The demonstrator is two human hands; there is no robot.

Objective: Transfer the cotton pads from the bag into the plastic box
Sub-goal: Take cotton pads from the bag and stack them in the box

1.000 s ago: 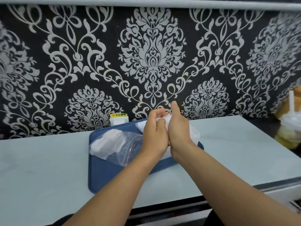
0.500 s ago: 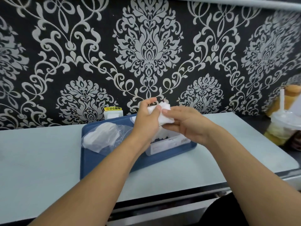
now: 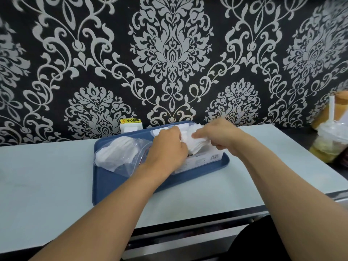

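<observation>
A clear plastic bag (image 3: 120,157) with white cotton pads inside lies on the left half of a blue tray (image 3: 113,183). To its right on the tray stands a clear plastic box (image 3: 205,161) with a label on its front wall. My left hand (image 3: 167,147) and my right hand (image 3: 218,136) both grip a stack of white cotton pads (image 3: 195,142) and hold it down into the box's open top. The box's left part is hidden behind my left hand.
The tray rests on a pale counter (image 3: 47,181) against a black patterned wall. A white socket with a yellow sticker (image 3: 130,125) sits behind the tray. Bagged drink cups (image 3: 331,144) stand at the far right. The counter's front edge runs below my forearms.
Both hands have lowered the stack of pads from above the tray down into the box's top. The camera has tilted slightly.
</observation>
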